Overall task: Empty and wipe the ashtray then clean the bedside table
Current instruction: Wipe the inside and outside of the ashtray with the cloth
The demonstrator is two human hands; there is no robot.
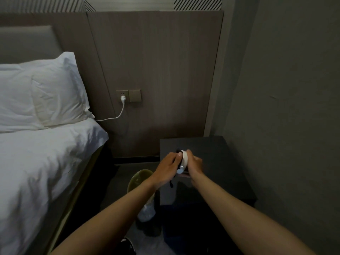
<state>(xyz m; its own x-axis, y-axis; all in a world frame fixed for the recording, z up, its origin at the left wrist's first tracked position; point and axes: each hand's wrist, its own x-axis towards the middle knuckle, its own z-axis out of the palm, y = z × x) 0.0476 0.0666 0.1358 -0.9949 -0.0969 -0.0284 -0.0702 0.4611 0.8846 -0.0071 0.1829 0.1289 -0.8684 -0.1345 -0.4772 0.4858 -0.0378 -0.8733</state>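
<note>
A white round ashtray [184, 160] is held on its edge above the left front part of the dark bedside table [220, 162]. My right hand [195, 165] grips its right side. My left hand [168, 165] presses a dark cloth [177, 167] against the ashtray's left face; a strip of the cloth hangs below. What is inside the ashtray is hidden.
A bin [141, 179] with a clear liner stands on the floor left of the table, under my left forearm. The bed [46, 162] with white pillows [46, 92] fills the left. A white charger cable [117, 115] hangs from a wall socket [122, 96]. A wall stands on the right.
</note>
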